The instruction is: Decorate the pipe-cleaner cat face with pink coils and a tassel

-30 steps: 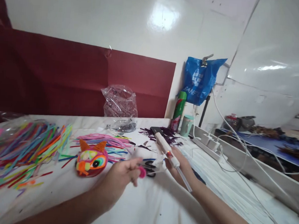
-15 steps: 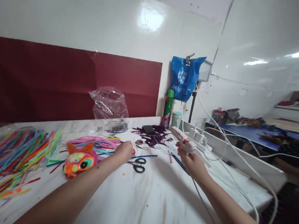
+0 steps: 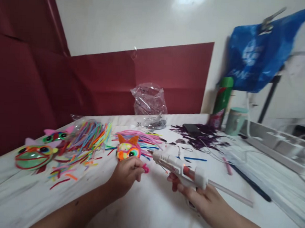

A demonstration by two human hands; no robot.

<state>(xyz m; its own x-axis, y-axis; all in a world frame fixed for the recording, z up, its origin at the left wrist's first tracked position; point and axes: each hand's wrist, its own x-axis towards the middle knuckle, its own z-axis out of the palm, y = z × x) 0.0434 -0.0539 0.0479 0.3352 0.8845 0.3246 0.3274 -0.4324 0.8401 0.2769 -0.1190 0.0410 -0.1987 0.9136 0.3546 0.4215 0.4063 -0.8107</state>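
Note:
Between the fingertips of my left hand (image 3: 128,172) is a small curled piece of pink pipe cleaner (image 3: 145,168). Right behind that hand sits a round animal-face craft (image 3: 125,150) with orange ears and a big eye, its lower part hidden by my fingers. My right hand (image 3: 201,196) is wrapped round the grip of a white hot glue gun (image 3: 179,167). The gun's nozzle points left toward the pink piece, apart from it, and a clear glue stick (image 3: 230,192) sticks out of its back. A small orange light glows on the gun's side.
Bundled pipe cleaners (image 3: 89,137) and loose offcuts lie at the left, near two finished-looking animal faces (image 3: 33,158). Purple shreds (image 3: 205,139) with a dark flat box (image 3: 193,129) lie at the back right. A spray can (image 3: 222,101), cup (image 3: 236,122) and power strip (image 3: 272,143) stand beyond.
My view has turned left and come closer. Both hands have drawn nearer each other, the glue gun swinging its nozzle toward my left hand. The scissors no longer show.

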